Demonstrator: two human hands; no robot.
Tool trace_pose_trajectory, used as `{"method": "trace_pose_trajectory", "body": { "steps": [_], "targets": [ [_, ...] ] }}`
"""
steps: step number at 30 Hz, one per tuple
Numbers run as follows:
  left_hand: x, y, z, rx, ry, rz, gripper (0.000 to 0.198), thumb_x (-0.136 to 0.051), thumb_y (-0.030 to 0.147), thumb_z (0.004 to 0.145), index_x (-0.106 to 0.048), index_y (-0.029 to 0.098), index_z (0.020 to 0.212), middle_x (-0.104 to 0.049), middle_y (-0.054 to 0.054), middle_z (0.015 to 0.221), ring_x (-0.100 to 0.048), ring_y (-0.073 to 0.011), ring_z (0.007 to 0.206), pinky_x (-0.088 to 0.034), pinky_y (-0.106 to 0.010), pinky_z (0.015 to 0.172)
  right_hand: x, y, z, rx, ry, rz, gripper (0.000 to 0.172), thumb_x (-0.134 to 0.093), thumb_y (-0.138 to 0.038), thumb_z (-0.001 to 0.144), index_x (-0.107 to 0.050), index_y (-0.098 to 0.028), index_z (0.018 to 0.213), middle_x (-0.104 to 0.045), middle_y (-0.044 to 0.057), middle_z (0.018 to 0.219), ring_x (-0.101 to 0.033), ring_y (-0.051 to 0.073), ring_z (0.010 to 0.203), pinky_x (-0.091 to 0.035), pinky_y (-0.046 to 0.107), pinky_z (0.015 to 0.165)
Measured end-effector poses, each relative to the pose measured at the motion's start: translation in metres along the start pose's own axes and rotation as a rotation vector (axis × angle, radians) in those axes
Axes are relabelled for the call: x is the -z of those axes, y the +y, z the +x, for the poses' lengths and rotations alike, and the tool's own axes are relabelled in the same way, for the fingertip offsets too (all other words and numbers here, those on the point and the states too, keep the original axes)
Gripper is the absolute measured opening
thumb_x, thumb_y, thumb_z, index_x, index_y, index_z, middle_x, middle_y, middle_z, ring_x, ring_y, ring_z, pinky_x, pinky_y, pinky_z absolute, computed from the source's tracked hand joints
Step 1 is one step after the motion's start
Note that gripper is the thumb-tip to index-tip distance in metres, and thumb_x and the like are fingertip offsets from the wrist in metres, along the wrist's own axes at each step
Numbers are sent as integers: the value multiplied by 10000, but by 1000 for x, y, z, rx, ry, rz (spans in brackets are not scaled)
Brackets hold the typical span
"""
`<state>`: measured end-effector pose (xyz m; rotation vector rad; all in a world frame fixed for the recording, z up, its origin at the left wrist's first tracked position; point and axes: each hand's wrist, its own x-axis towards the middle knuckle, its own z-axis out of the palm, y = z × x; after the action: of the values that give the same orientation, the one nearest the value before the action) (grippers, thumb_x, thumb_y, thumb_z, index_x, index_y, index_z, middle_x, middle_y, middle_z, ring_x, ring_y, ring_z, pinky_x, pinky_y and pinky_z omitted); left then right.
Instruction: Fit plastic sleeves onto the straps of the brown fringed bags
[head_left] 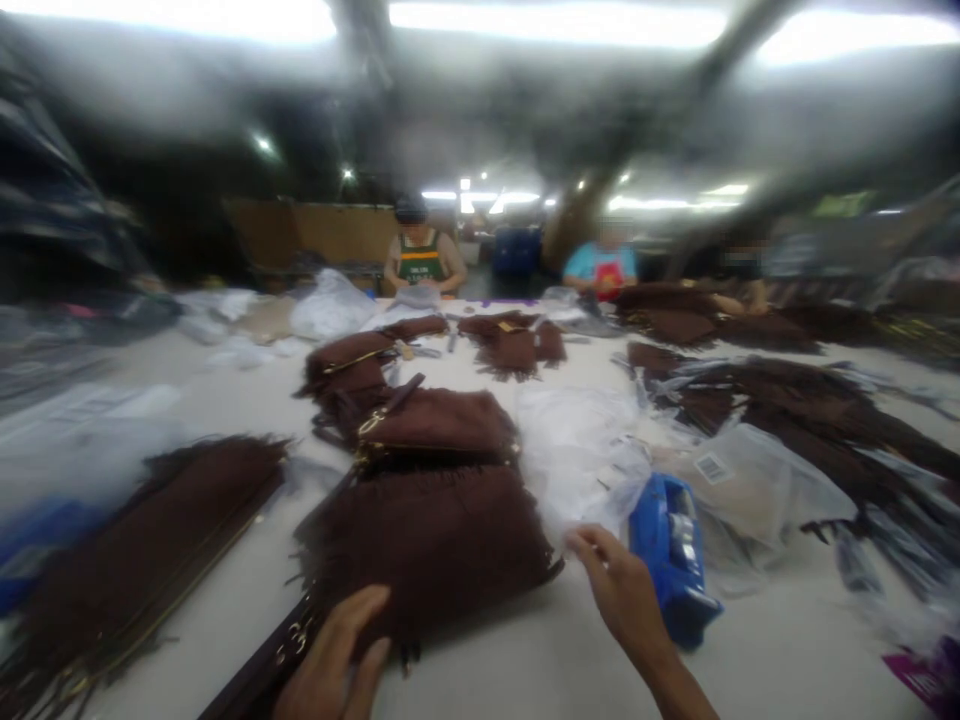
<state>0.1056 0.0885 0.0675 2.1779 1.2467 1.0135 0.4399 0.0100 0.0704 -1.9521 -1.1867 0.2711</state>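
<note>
A dark brown fringed handbag lies flat on the table in front of me, its dark strap running toward the lower left. My left hand is at the bag's near left edge, thumb and fingers apart, with the fingertips against the brown material. Just right of the bag, my right hand has thumb and forefinger pinched together. Its fingertips meet the near edge of some white plastic wrapping; blur hides what is between them. A blue tape dispenser stands close beside the right hand.
More brown handbags lie behind, with another fringed one at left. Clear plastic bags and a brown pile cover the right side. Across the white table, a person in a green apron and other people work.
</note>
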Motion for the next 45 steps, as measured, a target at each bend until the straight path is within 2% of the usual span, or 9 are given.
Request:
{"method": "trace_pose_trajectory", "body": {
  "steps": [4, 6, 8, 12, 16, 24, 30, 37, 45],
  "targets": [
    [-12, 83, 38, -133, -413, -327, 583, -602, 280, 828, -424, 254, 1382, -407, -81, 1466, -374, -240, 1341, -299, -373, 1119, 9, -60, -39, 79, -432, 258, 313, -476, -452, 912, -570, -217, 728, -568, -18, 691, -533, 154, 676, -405, 243, 638],
    [-21, 96, 44, -80, -604, -529, 530, -686, 289, 755, -555, 227, 1264, -559, -84, 1308, -495, -253, 1218, -374, -354, 1046, 13, -77, -49, 93, -531, 359, 313, -490, -450, 907, -567, -211, 720, -561, -19, 703, -526, 146, 684, -405, 231, 640],
    [-29, 92, 36, 140, -703, -708, 362, -713, 276, 710, -654, 188, 1056, -678, -49, 983, -620, -213, 922, -481, -294, 819, 11, -83, -54, 69, -511, 373, 323, -504, -458, 897, -546, -208, 698, -533, -25, 677, -500, 138, 659, -389, 225, 616],
    [-26, 54, -2, 569, -608, -871, 213, -755, 214, 603, -613, 147, 747, -605, 14, 659, -532, -125, 605, -386, -216, 562, -14, -76, -62, -16, -396, 290, 353, -517, -492, 879, -491, -209, 670, -456, -40, 629, -446, 129, 620, -352, 223, 576],
    [0, 18, -38, 729, -508, -820, 249, -746, 300, 614, -550, 149, 637, -547, 20, 583, -459, -109, 531, -297, -218, 494, -60, -77, -81, -53, -457, 352, 385, -515, -516, 867, -451, -212, 640, -432, -41, 600, -428, 130, 595, -343, 227, 549],
    [45, -8, -77, 634, -352, -723, 280, -645, 367, 758, -503, 155, 642, -464, 38, 606, -407, -107, 595, -292, -227, 558, -120, -110, -117, -231, -811, 726, 361, -581, -543, 803, -556, -185, 759, -496, -39, 645, -411, 103, 543, -329, 217, 501],
    [62, -34, -103, 716, -382, -703, 349, -640, 453, 776, -533, 140, 665, -509, 19, 633, -428, -108, 600, -296, -223, 550, -145, -122, -132, -371, -839, 782, 414, -656, -556, 746, -511, -185, 632, -502, -50, 534, -392, 87, 481, -293, 212, 477],
    [77, -70, -137, 900, -342, -884, 487, -829, 509, 525, -526, 160, 677, -584, 11, 591, -469, -108, 532, -309, -219, 519, -181, -139, -158, -303, -858, 700, 390, -622, -540, 783, -495, -201, 639, -542, -43, 526, -480, 113, 479, -352, 224, 492],
    [110, -59, -138, 763, -356, -559, 408, -601, 544, 776, -534, 169, 630, -521, 14, 604, -451, -128, 592, -296, -236, 555, -193, -150, -169, -281, -798, 541, 386, -592, -536, 799, -496, -208, 618, -538, -45, 513, -469, 124, 505, -351, 229, 518]
  ]
}}
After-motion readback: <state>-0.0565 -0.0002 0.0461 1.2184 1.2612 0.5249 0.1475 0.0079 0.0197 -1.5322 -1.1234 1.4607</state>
